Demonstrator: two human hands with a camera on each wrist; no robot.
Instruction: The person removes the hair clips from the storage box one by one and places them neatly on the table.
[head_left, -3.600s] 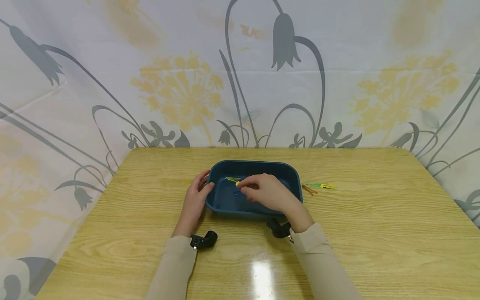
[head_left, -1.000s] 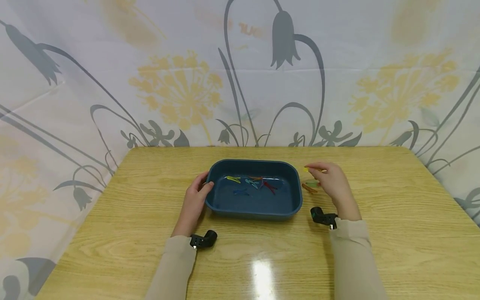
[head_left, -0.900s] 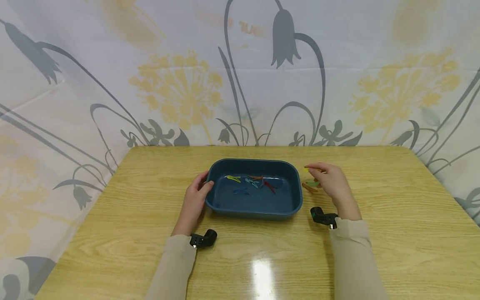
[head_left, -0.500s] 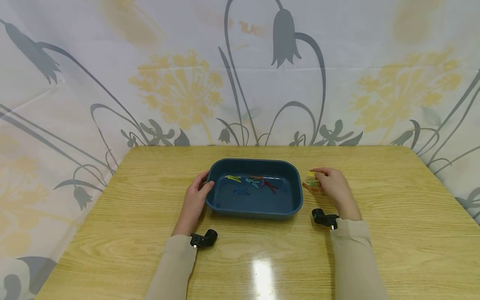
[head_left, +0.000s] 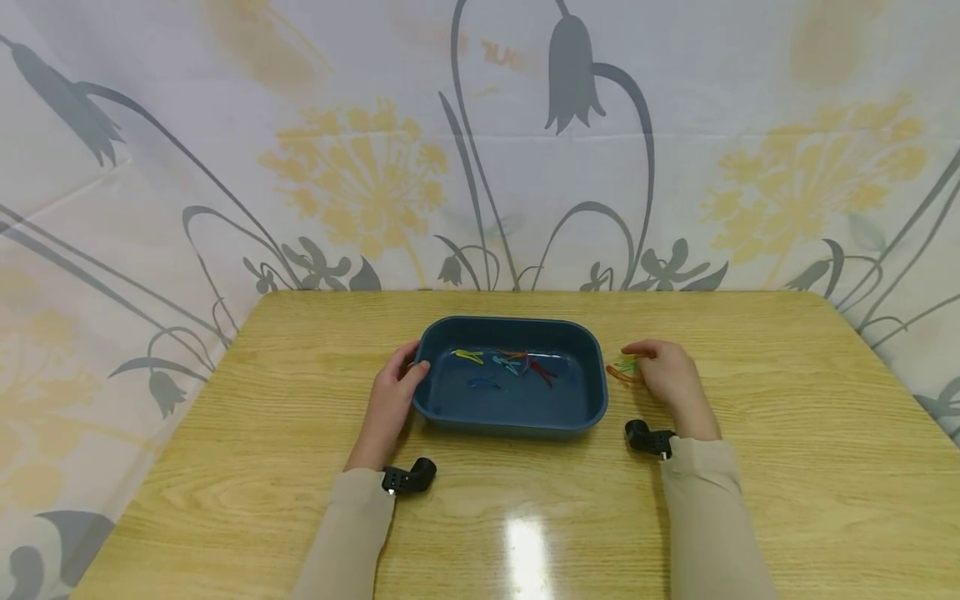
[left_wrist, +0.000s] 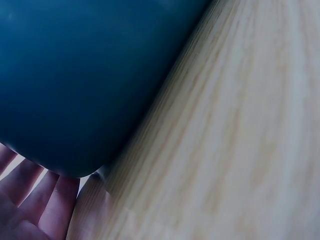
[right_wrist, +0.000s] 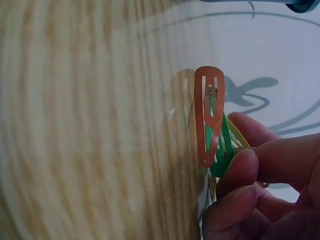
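Tub (head_left: 517, 407), dark blue and oblong, is standing on a wooden table (head_left: 750, 467) near its 12 o'clock edge. At the tub's 9 o'clock, the left hand (head_left: 392, 385) is gripping the rim, its thumb lying over the top and its fingers spreading along the outer wall.

Just outside 3 o'clock, the right hand (head_left: 670, 377) is pinching a slim yellow clip (right_wrist: 239, 131) between thumb and fingers. Beside its thumb a green clip (right_wrist: 221, 166) is showing; whether the hand is also gripping this one, you cannot tell. A loose orange clip (right_wrist: 213, 120) is overlapping the green one.

Inside the tub, more hair clips are lying: a bright yellow clip (head_left: 469, 357) toward 10 o'clock, a small orange clip (head_left: 513, 355) at 12, a teal clip (head_left: 507, 363) just beside it, a red clip (head_left: 542, 372) toward 3 and a blue clip (head_left: 483, 382) near 9. Beyond the table, at 12 o'clock, a flowered cloth (head_left: 510, 150) is hanging.
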